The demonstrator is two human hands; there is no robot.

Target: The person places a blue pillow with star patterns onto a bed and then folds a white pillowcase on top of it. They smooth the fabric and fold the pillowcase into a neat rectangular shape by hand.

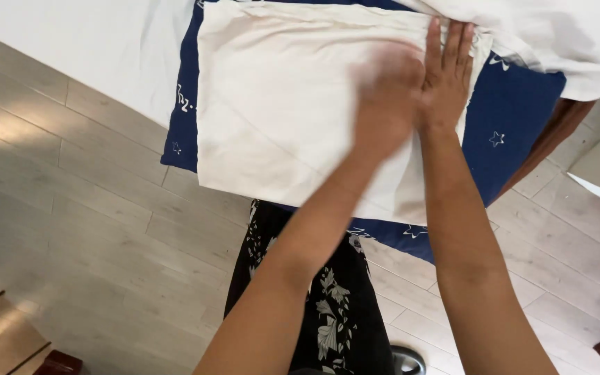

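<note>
both hands flat on folded cream cloth (279, 104) spread over navy star-print bedding (515, 132) at bed edge. right hand (446, 76) open, fingers straight and pressed together, palm down near cloth's far right corner. left hand (387, 97) blurred, just beside right, on cloth; finger spread cannot be told. white sheet (564, 35) bunched above. pale wood floor (85, 208) below; black floral garment (328, 298) between forearms.

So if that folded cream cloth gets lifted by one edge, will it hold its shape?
Probably not. The cream cloth shows soft creases and lies flat, so it likely droops and unfolds. It looks thin, so probably light. Both hands, left hand and right hand, press flat on it; it may slide on the blue cover.
</note>
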